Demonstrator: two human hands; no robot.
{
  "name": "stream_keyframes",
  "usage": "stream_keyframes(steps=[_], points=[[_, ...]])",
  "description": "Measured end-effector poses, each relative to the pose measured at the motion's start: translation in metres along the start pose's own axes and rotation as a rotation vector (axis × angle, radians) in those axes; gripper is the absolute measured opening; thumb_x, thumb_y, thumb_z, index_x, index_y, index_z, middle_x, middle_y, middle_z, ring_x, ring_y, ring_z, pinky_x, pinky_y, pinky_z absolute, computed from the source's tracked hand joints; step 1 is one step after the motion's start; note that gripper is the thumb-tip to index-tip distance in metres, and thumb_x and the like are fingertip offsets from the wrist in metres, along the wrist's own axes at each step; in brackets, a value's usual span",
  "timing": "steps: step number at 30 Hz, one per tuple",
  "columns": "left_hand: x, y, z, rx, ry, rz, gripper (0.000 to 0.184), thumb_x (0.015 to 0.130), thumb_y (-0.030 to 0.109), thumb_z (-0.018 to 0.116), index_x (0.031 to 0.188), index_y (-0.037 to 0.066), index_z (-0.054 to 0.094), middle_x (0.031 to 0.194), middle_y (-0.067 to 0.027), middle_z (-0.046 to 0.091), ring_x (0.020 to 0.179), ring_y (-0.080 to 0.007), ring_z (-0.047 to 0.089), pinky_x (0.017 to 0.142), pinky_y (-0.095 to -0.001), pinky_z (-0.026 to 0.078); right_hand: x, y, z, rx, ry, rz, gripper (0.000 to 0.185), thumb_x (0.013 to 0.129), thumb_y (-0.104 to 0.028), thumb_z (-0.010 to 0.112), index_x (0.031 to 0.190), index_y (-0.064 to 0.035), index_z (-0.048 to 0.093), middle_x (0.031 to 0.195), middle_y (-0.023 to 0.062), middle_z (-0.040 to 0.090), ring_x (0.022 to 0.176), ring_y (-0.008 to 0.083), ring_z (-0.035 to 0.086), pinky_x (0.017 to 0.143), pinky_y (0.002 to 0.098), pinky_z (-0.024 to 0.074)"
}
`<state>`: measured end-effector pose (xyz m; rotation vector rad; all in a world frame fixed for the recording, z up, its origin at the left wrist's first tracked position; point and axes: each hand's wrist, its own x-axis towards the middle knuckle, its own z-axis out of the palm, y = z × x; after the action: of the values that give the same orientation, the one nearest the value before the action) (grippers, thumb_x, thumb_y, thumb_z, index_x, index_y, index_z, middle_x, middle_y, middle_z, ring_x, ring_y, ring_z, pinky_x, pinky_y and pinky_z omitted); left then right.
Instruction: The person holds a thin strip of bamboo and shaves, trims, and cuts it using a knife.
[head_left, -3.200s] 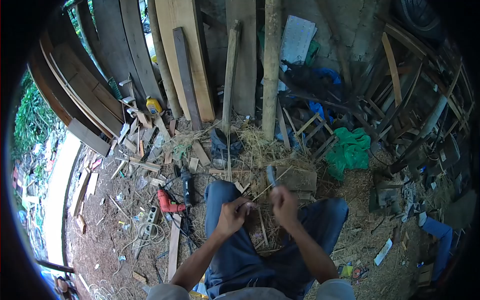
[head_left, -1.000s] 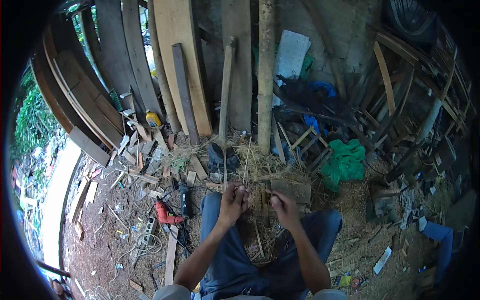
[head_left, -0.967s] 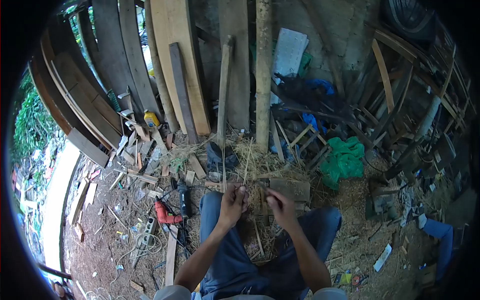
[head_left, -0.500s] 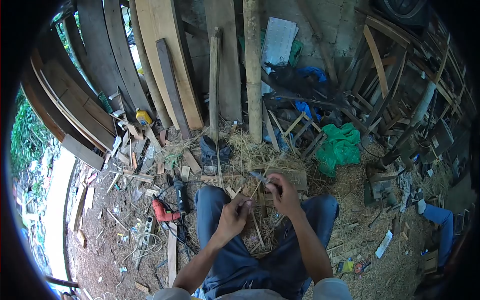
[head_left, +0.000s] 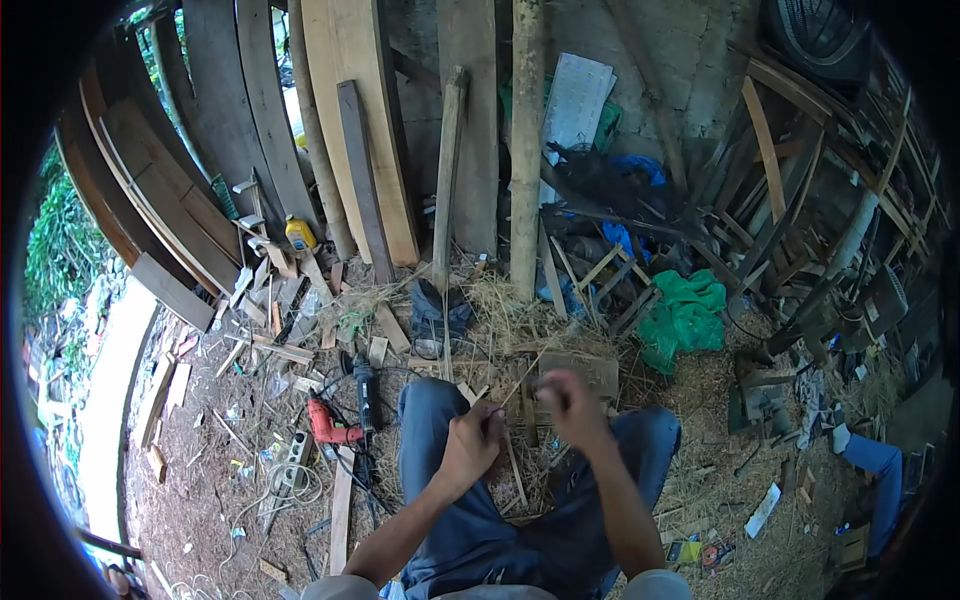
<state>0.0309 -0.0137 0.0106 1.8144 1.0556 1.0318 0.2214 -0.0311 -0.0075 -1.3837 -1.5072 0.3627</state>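
My left hand [head_left: 471, 442], over my left knee, pinches a thin strip of wood or bamboo [head_left: 521, 379] that slants up and to the right. My right hand [head_left: 575, 408] is curled into a closed grip just right of the strip and apart from my left hand. Motion blurs its fingers. The knife it gripped half a second ago, with a short grey blade, cannot be made out now. Under my hands, a wooden block [head_left: 585, 375] lies on the straw-strewn ground between my knees.
A red power drill [head_left: 328, 424], a dark angle grinder [head_left: 368, 395] and a power strip [head_left: 294, 462] with cords lie left of my leg. A green plastic bag [head_left: 684, 318] sits ahead right. Boards [head_left: 345, 120] and a bamboo post [head_left: 525, 150] stand ahead. Another person's leg [head_left: 878, 480] shows at right.
My right hand has moved slightly down and turned, and its blade no longer shows. More of the strip is visible. The whole view has shifted a little as my head moved.
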Motion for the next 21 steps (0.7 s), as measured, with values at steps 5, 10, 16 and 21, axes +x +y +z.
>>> stream_keyframes(steps=[5,10,16,21], points=[[0.005,0.006,-0.002,0.118,0.028,0.054,0.008,0.085,0.000,0.055,0.093,-0.002,0.054,0.072,-0.0235,0.060,0.065,-0.0384,0.061,0.056,-0.0423,0.047,0.001,-0.021,0.011,-0.088,-0.242,0.083,0.026,0.086,-0.021,0.064,0.105,-0.0073,0.053,0.086,0.0159,0.067,0.072,0.0300,0.065,0.059,0.0365,0.0475],[0.008,0.003,0.000,0.202,0.053,0.127,0.008,0.085,-0.001,0.056,0.092,-0.001,0.055,0.068,-0.0210,0.059,0.062,-0.0362,0.062,0.055,-0.0383,0.046,0.008,-0.011,0.010,-0.058,-0.102,-0.034,0.025,0.087,-0.019,0.063,0.104,-0.0073,0.051,0.075,0.0130,0.065,0.066,0.0278,0.065,0.056,0.0360,0.0468],[-0.005,0.001,-0.005,0.283,-0.011,0.104,0.007,0.086,0.001,0.053,0.093,0.001,0.052,0.074,-0.0240,0.059,0.066,-0.0431,0.059,0.054,-0.0478,0.045,0.029,0.015,-0.031,-0.299,-0.107,0.288,0.024,0.088,-0.021,0.061,0.105,-0.0079,0.049,0.070,0.0135,0.062,0.060,0.0314,0.061,0.054,0.0417,0.0447],[-0.003,0.002,-0.001,0.308,-0.024,0.119,0.006,0.086,0.003,0.053,0.092,0.001,0.052,0.075,-0.0240,0.059,0.066,-0.0429,0.059,0.054,-0.0477,0.046,0.023,0.041,-0.020,-0.284,0.150,0.159,0.017,0.091,-0.020,0.058,0.100,-0.0076,0.052,0.062,0.0109,0.056,0.053,0.0281,0.055,0.050,0.0392,0.0408]])
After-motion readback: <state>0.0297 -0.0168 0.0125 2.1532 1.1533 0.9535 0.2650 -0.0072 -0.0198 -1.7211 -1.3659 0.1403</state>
